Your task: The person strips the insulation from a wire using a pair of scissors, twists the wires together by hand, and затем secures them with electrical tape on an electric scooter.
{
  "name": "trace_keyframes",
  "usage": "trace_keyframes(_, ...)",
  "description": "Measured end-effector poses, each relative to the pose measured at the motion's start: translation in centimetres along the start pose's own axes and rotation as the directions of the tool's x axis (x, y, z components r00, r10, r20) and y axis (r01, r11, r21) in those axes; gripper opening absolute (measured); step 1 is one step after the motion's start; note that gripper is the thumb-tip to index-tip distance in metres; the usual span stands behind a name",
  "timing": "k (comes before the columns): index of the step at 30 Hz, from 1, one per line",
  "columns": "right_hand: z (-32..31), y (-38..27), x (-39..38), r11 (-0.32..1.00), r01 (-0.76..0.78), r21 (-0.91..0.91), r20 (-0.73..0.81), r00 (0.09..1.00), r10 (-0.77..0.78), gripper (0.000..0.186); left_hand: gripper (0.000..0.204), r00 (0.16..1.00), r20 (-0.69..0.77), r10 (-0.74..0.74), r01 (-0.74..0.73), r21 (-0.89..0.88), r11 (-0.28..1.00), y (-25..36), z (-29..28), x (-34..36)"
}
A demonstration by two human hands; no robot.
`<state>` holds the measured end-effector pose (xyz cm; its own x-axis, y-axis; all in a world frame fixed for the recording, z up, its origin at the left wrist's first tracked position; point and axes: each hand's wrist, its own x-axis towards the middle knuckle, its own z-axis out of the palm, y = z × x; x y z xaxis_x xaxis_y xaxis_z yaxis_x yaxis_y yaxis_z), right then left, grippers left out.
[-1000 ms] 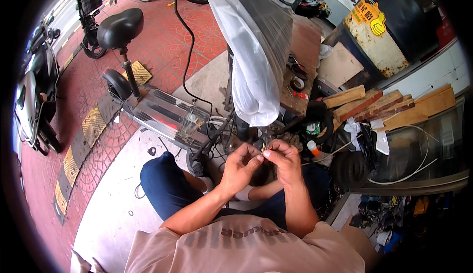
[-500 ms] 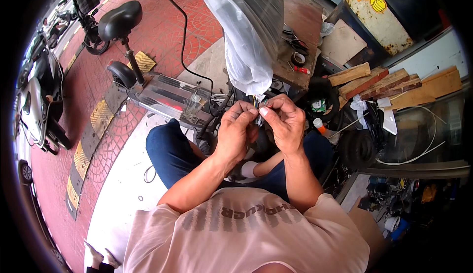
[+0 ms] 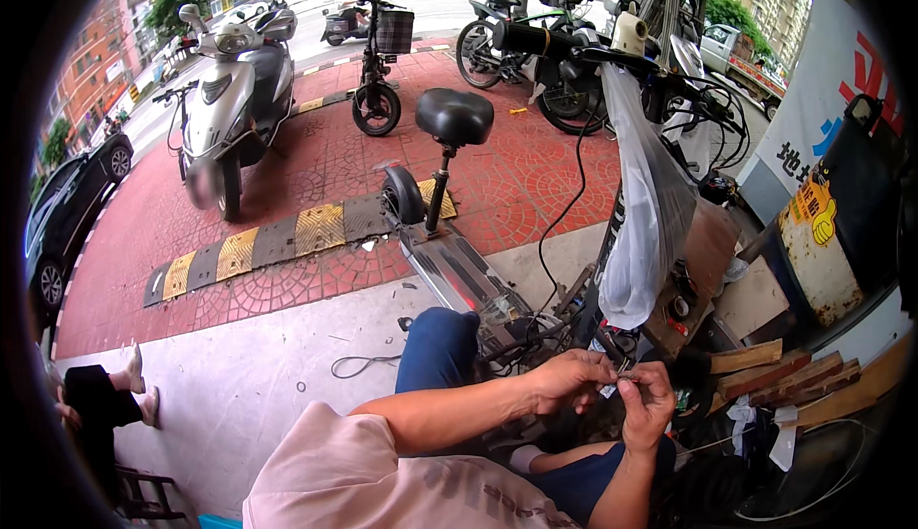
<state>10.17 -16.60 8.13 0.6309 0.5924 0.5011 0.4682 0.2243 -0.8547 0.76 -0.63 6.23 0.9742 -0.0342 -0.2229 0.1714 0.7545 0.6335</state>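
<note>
- The red patterned brick pavement fills the middle of the scene, meeting a pale concrete floor where the person sits.
- A silver scooter is parked on the bricks at the left, well apart from the work; a dark car sits at the far left edge.
- A black and yellow speed ramp lies along the seam between brick and concrete.
- A small electric scooter with a black saddle stands right in front of the person, its deck running down toward the knees.
- A clear plastic bag hangs over its handlebar stem, just above the hands.
- Wooden planks lie stacked at the right, near the right hand.
- Another person's legs show at the lower left.
- The left hand is curled, thumb and forefinger pressed together on a small wire piece.
- The right hand meets it from the other side, fingertips pinching the same piece.
- That wire piece sits between the two hands, just below the bag and beside the scooter's front; it is too small to tell more.
</note>
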Motion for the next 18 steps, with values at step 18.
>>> trace_keyframes(18, -17.2, 20.2, 6.8, 0.823, -0.567, 0.016, -0.543, 0.686, 0.484, 0.013, 0.019, 0.515, -0.084, 0.853, -0.419, 0.843, 0.336, 15.2, -5.8, 1.5)
